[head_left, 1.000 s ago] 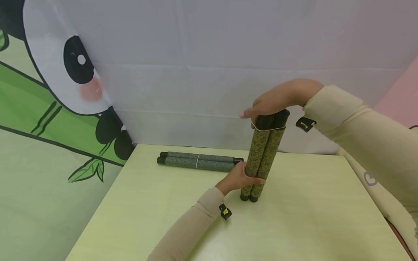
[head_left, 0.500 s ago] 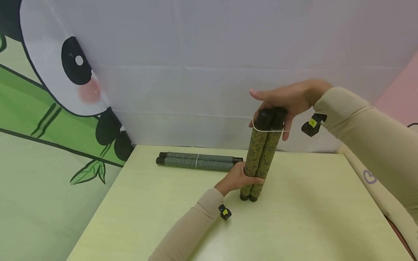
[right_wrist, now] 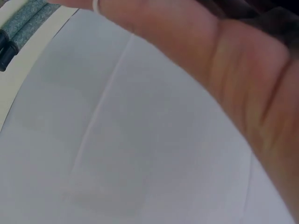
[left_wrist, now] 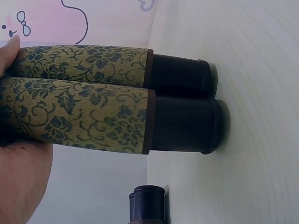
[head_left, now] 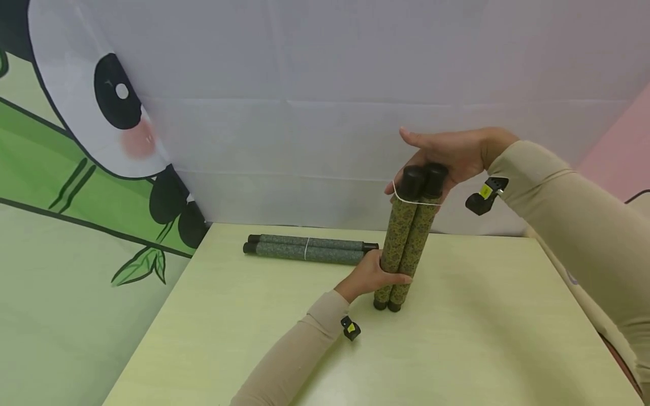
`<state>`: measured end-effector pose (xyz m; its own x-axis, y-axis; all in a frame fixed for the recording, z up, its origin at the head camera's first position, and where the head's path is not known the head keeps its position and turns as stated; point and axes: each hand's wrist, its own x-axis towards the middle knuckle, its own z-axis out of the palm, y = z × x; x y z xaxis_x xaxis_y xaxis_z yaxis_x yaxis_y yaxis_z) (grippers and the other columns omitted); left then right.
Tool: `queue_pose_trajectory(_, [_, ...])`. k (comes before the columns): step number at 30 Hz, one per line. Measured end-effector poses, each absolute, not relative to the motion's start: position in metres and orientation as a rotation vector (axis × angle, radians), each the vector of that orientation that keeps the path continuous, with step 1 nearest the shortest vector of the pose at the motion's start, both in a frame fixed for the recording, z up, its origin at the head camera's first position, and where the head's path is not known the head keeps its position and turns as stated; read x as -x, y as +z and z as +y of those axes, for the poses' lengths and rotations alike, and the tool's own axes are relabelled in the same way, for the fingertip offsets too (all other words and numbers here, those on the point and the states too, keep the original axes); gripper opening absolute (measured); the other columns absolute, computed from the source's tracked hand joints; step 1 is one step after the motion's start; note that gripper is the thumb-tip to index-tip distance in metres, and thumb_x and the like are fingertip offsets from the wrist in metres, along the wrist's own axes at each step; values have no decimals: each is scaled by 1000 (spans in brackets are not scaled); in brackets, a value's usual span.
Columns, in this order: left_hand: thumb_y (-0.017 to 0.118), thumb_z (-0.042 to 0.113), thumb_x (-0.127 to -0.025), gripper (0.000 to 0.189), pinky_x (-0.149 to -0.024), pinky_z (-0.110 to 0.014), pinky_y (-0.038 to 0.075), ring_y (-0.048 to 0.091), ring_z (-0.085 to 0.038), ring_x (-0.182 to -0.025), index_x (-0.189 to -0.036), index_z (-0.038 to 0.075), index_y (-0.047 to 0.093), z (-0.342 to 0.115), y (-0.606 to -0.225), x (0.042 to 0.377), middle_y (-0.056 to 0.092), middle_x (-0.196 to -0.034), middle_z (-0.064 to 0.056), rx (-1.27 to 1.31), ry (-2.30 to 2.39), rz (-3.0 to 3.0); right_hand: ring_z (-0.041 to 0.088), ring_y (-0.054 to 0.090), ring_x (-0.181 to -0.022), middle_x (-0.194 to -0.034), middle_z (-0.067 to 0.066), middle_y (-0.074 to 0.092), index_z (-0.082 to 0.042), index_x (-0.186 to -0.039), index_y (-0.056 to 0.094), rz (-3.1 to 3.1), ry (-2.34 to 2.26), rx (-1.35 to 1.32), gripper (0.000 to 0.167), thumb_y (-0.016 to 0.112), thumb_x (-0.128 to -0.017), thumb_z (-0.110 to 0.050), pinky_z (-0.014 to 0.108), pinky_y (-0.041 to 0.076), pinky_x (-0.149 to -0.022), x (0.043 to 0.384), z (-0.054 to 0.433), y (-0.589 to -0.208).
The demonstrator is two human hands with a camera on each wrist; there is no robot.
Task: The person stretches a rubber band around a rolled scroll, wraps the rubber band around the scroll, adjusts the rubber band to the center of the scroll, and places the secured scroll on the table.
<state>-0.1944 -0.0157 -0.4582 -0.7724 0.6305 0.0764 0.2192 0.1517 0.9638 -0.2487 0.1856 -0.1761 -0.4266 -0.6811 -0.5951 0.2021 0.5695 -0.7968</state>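
Two rolled scrolls (head_left: pixel 406 237) in gold-and-dark floral brocade, with black end knobs, stand side by side, slightly tilted, on the table. My left hand (head_left: pixel 373 274) grips both low down, thumb across the front. Their lower knobs (left_wrist: pixel 187 123) meet the tabletop in the left wrist view. At the top, my right hand (head_left: pixel 452 152) lies behind the upper knobs, thumb raised, fingers extended and partly hidden by the scrolls. A thin white elastic band (head_left: pixel 413 202) runs across the scrolls just below the knobs and loops round a finger of this hand, as the right wrist view shows.
Two grey-green scrolls (head_left: pixel 310 249), tied with a white band, lie flat on the table (head_left: pixel 228 338) toward the back, left of the upright pair. A pale cloth wall (head_left: pixel 304 141) rises behind the table. A printed panda-and-bamboo sheet (head_left: pixel 76 237) hangs at the left.
My right hand has turned and spread, its thumb lifting away from the scroll tops, and has shifted slightly right. The band is now drawn round its fingers. The left hand keeps its grip.
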Motion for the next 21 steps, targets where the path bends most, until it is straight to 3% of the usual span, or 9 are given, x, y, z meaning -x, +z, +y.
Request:
queue_pose_trajectory(8, [83, 22, -87, 25, -71, -28, 56, 69, -13, -79, -105, 9, 71, -15, -458, 192, 72, -90, 1, -824, 1653, 2094, 31, 39, -144, -153, 13, 48, -1, -147, 52, 1675, -1058, 487, 104, 6, -95, -78, 49, 35, -114, 256, 184, -190])
queue_pose_trajectory(21, [83, 23, -87, 28, -72, -28, 57, 69, -13, -81, -109, 10, 71, -14, -459, 192, 72, -93, 2, -814, 1658, 2088, 36, 38, -144, -151, 18, 48, 3, -141, 57, 1607, -1170, 519, 102, 8, -97, -75, 51, 35, -114, 256, 188, -215])
